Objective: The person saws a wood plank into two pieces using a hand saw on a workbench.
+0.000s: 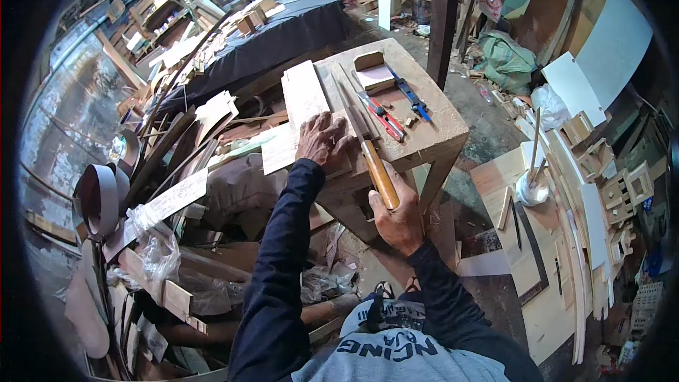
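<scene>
I see the right hand (pixel 398 218) gripping a wooden handle (pixel 382 182); left hand (pixel 322 140) loosely spread on boards (pixel 303 87).

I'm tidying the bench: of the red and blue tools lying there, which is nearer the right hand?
The red tool; its near end lies closer to the right hand than any part of the blue tool.

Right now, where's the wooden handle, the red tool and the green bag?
Wooden handle (pixel 380 177): head view, middle of its length.
Red tool (pixel 387 122): head view, on its body.
Green bag (pixel 506 58): head view, its crumpled side.
</scene>
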{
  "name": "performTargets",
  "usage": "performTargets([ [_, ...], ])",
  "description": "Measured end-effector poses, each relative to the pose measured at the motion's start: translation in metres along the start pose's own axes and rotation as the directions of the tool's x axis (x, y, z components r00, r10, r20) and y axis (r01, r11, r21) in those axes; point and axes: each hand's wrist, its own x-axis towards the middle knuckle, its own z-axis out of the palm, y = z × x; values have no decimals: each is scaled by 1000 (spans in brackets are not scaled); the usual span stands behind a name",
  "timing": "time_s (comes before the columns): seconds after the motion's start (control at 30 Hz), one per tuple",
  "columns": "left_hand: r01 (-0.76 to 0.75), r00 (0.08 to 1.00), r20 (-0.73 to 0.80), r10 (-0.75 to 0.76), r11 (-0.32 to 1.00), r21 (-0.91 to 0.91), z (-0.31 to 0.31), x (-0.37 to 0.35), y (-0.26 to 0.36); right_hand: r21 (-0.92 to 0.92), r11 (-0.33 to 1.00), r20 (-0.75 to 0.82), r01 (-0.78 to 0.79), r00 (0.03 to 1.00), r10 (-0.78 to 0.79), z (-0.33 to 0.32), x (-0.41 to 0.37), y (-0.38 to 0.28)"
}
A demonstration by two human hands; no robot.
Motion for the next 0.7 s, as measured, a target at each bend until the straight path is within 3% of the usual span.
performTargets([
  [0.1,-11,996,87,6,998,62,-8,-1,3,-65,996,1,61,998,-61,-3,1,11],
  [0.4,5,995,95,-6,1000,15,-17,0,10,-48,995,-27,84,996,-86,1,-6,22],
  [0.5,24,996,86,-26,999,25,-17,-2,14,-77,997,-3,16,1000,-17,-5,-10,10],
  [0.6,22,999,23,-23,999,45,-12,0,9,-100,993,35,-58,998,61,-26,-43,-21],
  [0.7,46,999,8,-46,999,6,-21,-4,20,-113,993,2,-36,999,36,-46,-91,-31],
])
